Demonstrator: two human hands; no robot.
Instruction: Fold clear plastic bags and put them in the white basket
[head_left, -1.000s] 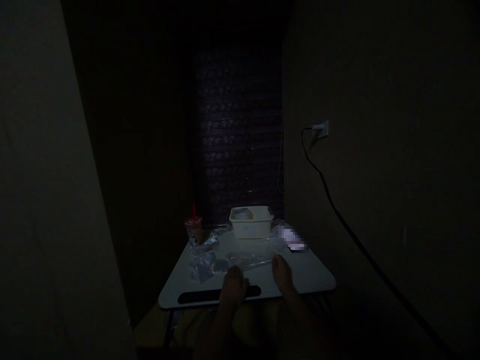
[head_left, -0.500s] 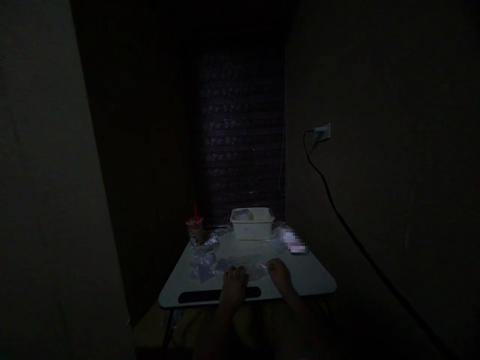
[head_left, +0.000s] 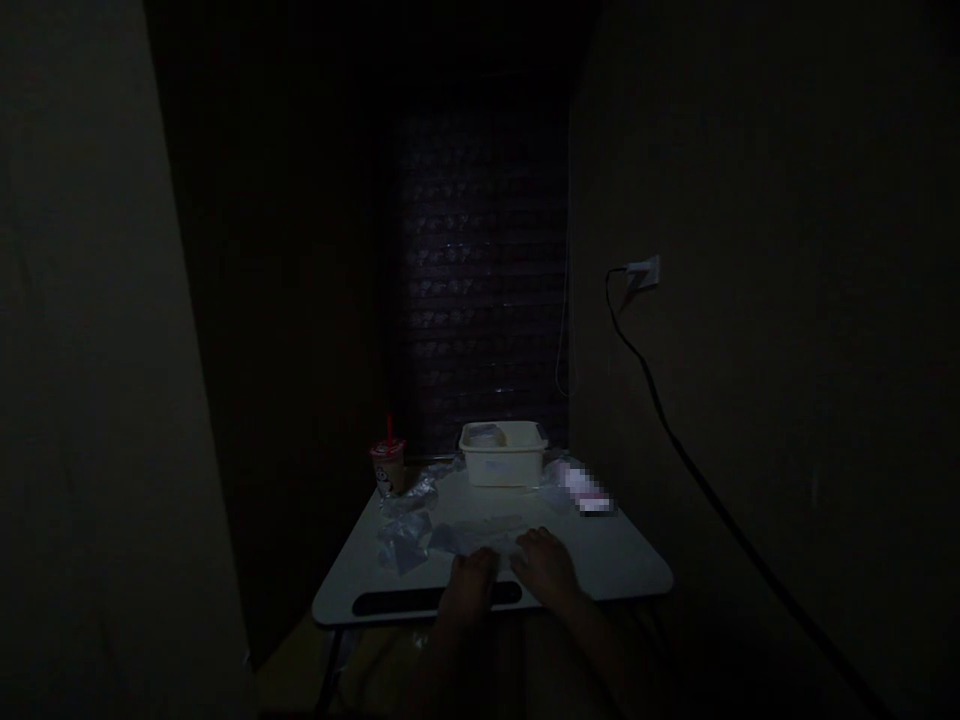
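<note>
The scene is very dark. A clear plastic bag [head_left: 480, 530] lies flattened on the white folding table [head_left: 622, 565] in front of me. At its near edge, my left hand [head_left: 471, 582] is closed, its fingers drawn together on the plastic. My right hand [head_left: 547, 566] rests on the bag's right part, close to the left one, with bent fingers somewhat apart. Left of my hands lies a crumpled piece of clear plastic [head_left: 403, 540]. Shadow hides the finger details.
A cream plastic bin [head_left: 504, 470] with packets inside stands at the back. A drink cup [head_left: 388, 468] with a red straw is at the back left. A blurred pinkish item [head_left: 586, 488] lies at the right. A black cable [head_left: 697, 465] hangs from the wall socket [head_left: 645, 271].
My right hand has moved from the bag's right end in toward my left hand, and its fingers have spread. My left hand has drawn slightly nearer to me and its fingers have closed up.
</note>
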